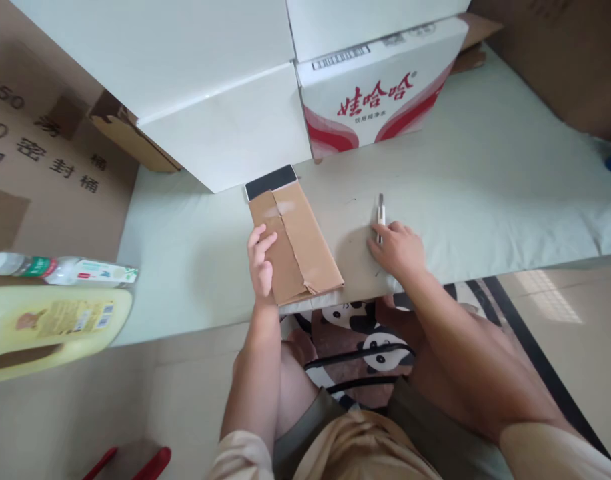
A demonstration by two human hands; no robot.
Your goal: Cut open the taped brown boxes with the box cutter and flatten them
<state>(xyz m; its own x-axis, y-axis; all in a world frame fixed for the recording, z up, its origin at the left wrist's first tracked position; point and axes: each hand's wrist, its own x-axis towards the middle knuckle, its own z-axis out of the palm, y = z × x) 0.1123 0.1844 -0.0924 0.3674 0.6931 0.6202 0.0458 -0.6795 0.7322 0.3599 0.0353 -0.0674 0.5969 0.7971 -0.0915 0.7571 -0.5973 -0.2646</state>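
Note:
A flat brown cardboard box [310, 233] lies on the pale green cloth, a rough-edged seam running along its top. My left hand [261, 257] grips its left side, fingertips resting on the upper face. At the box's far end, a dark flat panel with a white edge [271, 181] shows, perhaps a phone; the rest is hidden. To the right, my right hand [399, 250] is closed around a small box cutter [381, 212]. The cutter's metal tip points away from me, and part of its handle is hidden by my fingers.
White cartons [225, 133] are stacked at the back, one with red lettering [375, 100]. Large brown cartons [60, 147] stand left and right. A clear bottle [65, 270] and a yellow jug [60, 327] are at the left. The cloth-covered surface [485, 200] ends just before my knees.

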